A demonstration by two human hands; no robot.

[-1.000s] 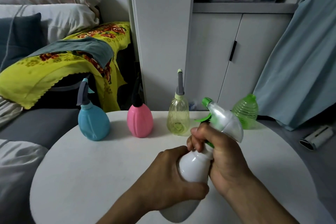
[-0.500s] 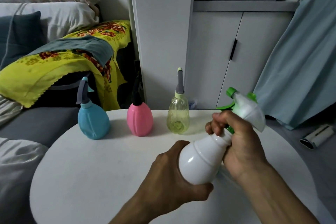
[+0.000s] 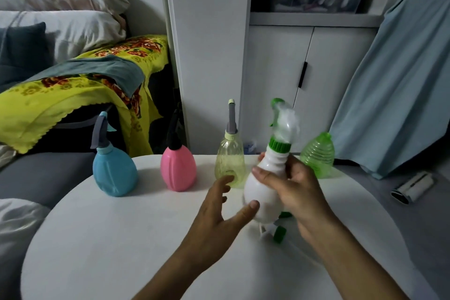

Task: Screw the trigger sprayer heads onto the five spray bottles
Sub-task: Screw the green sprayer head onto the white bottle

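Note:
My right hand [image 3: 295, 192] grips the white bottle [image 3: 261, 198] around its neck and holds it upright just above the white round table [image 3: 121, 238]. A green-and-clear trigger sprayer head [image 3: 282, 126] sits on the bottle, blurred by motion. Beside the bottle's lower left my left hand [image 3: 216, 214] is spread, only its thumb tip touching. Along the table's far edge stand a blue bottle [image 3: 114, 170], a pink bottle [image 3: 178, 169] and a yellow clear bottle [image 3: 230, 163], each with a sprayer head on. The green ribbed bottle [image 3: 317, 156] has no head. A loose green sprayer head [image 3: 278, 234] lies under the white bottle.
A sofa with a yellow flowered cloth [image 3: 73, 95] is at the left behind the table. White cabinet doors [image 3: 292, 80] and a hanging blue-grey cloth [image 3: 401, 80] stand behind. A small white and black object [image 3: 412, 186] lies on the floor at the right.
The white bottle has swung from tilted to upright. My left hand has let go of its body and spread its fingers. My right hand has slid from the sprayer collar down to the neck.

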